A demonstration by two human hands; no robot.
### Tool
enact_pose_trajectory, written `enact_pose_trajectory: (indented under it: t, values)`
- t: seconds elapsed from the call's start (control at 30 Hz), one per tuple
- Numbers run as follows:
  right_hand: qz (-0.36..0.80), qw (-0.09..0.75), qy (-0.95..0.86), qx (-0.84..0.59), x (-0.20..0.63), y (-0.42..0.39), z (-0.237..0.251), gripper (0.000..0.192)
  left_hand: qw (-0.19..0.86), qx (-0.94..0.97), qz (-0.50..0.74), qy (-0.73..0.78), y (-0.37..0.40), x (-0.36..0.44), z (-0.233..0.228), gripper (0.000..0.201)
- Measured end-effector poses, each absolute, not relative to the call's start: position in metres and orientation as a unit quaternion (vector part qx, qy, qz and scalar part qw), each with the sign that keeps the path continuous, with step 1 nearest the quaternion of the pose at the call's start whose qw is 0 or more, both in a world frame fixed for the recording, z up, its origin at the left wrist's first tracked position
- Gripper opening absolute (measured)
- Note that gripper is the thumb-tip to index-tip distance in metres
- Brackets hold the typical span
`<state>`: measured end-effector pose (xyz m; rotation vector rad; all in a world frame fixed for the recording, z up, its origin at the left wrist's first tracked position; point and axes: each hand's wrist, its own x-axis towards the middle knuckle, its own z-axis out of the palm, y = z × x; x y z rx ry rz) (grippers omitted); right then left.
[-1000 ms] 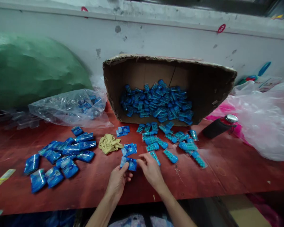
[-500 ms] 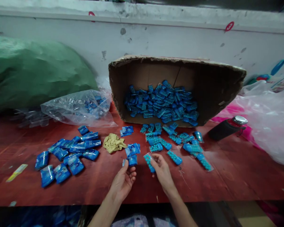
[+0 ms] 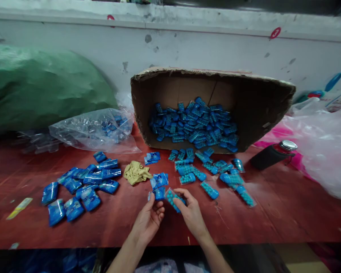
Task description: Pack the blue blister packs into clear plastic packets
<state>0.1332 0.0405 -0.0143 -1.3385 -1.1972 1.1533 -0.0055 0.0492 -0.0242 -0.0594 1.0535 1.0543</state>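
Between the thumb and fingers of my right hand (image 3: 191, 214) is a small clear pack of turquoise balls (image 3: 172, 198), tilted toward the left. My left hand (image 3: 149, 220) is closed with its thumb up, on a blue printed sleeve (image 3: 158, 194) of thin film. Just beyond that sleeve lie more flat blue sleeves (image 3: 160, 179), partly overlapping it. Several ball packs with blue caps (image 3: 186, 178) are scattered on the table to the right. At the left is a group of blue wrapped packs (image 3: 91, 198).
A crumpled yellowish cloth (image 3: 136, 172) lies left of the sleeves. Behind, a cardboard box (image 3: 261, 113) on its side holds a heap of ball packs. A dark bottle (image 3: 268, 155) lies at the right, a clear plastic bag (image 3: 74, 131) and a green sack (image 3: 45, 87) at the left.
My right hand has moved left with its ball pack, closer to the sleeve in my left hand, and the pack has turned more toward the left. My left hand has hardly moved.
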Motion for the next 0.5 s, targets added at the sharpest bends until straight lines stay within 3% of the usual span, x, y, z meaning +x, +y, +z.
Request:
enact_pose_trajectory:
  t: [0.5]
  values:
    - [0.373, 0.442, -0.642, -0.503, 0.1361, 0.0399, -0.0056, 0.023, 0.710, 0.035, 0.505, 0.490, 0.0479, -0.0075, -0.0274, 0.014]
